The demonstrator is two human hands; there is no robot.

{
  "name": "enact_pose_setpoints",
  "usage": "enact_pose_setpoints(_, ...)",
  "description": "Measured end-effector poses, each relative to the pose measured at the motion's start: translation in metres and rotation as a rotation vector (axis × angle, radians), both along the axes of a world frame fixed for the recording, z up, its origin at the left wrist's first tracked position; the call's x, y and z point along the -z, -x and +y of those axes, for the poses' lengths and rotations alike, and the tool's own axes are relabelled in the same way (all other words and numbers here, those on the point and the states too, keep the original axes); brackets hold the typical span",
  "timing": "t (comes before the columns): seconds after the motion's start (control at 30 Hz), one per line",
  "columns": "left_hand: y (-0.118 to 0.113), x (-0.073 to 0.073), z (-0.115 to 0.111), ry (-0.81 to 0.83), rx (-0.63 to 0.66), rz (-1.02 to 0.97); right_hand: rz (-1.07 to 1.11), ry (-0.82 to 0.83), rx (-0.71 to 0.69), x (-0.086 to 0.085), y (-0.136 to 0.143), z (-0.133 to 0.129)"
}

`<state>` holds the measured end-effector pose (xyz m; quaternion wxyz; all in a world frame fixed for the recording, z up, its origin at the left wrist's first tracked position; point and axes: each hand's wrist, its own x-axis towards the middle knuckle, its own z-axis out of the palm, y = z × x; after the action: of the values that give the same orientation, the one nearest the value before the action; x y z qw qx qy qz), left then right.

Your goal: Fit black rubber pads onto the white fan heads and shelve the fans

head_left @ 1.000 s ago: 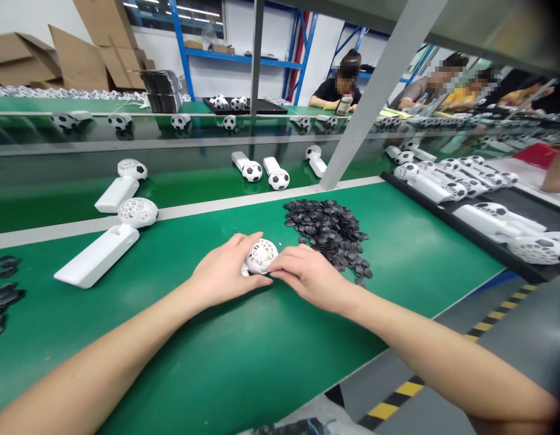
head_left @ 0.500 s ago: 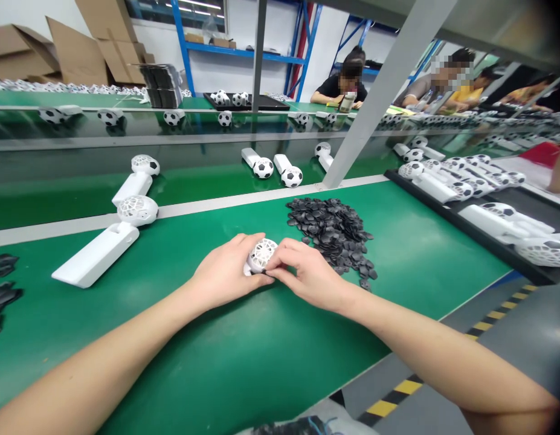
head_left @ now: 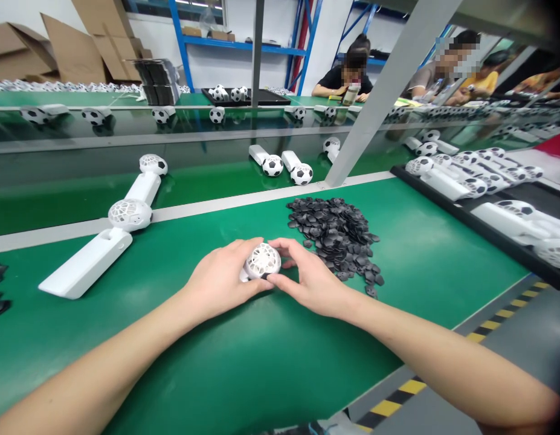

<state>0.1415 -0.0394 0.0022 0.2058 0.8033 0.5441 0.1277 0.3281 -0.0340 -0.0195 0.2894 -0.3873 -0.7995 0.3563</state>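
Both of my hands meet over the green table (head_left: 207, 368), around a white openwork ball (head_left: 263, 260) with a dark patch on its lower edge. My left hand (head_left: 225, 275) wraps the ball's left side. The fingers and thumb of my right hand (head_left: 309, 275) close on its right side. A white part shows under the ball at the left, mostly hidden by my left hand. Just beyond my right hand lies a heap of small black pieces (head_left: 334, 229). To the left, a white ball (head_left: 130, 214) rests by a white handle (head_left: 87, 263).
A black tray (head_left: 461, 223) of ball-and-handle units stands at the right. Past the pale ledge (head_left: 225, 198), more units lie on a green belt (head_left: 207, 175). A slanted metal post (head_left: 374, 90) rises beyond the heap. People sit at the far side.
The fingers of my right hand have spread from a pinch at the ball's edge to a wider hold on its side. More of the ball shows. The view has shifted slightly.
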Motion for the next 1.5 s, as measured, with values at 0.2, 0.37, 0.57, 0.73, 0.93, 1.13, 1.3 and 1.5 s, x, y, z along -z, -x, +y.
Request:
enact_pose_setpoints(0.2,-0.001,-0.001,0.001,-0.009,0.030,0.029,0.029,0.039,0.019,0.002,0.003,-0.001)
enact_pose_setpoints(0.37,-0.002,0.002,0.001,-0.049,0.043,0.040,0.018,0.066,0.019,-0.002,-0.008,0.009)
enact_pose_setpoints(0.57,0.004,0.003,0.006,0.054,0.039,0.010,-0.328,-0.253,0.242,-0.013,-0.055,0.037)
enact_pose_setpoints(0.73,0.008,0.004,0.009,0.006,0.127,0.035,-0.694,-0.426,0.089,-0.003,-0.061,0.045)
enact_pose_setpoints(0.93,0.012,0.000,0.009,-0.074,0.202,0.120,-0.929,-0.597,-0.022,-0.001,-0.051,0.046)
enact_pose_setpoints(1.13,0.018,0.001,0.013,-0.087,0.250,0.136,-0.881,-0.593,-0.068,-0.001,-0.063,0.047)
enact_pose_setpoints(1.3,0.017,0.001,0.009,-0.110,0.233,0.134,-0.876,-0.613,-0.031,0.004,-0.061,0.053)
enact_pose_setpoints(1.5,0.016,0.002,0.007,-0.112,0.224,0.139,-0.440,-0.316,0.066,-0.009,-0.043,0.027)
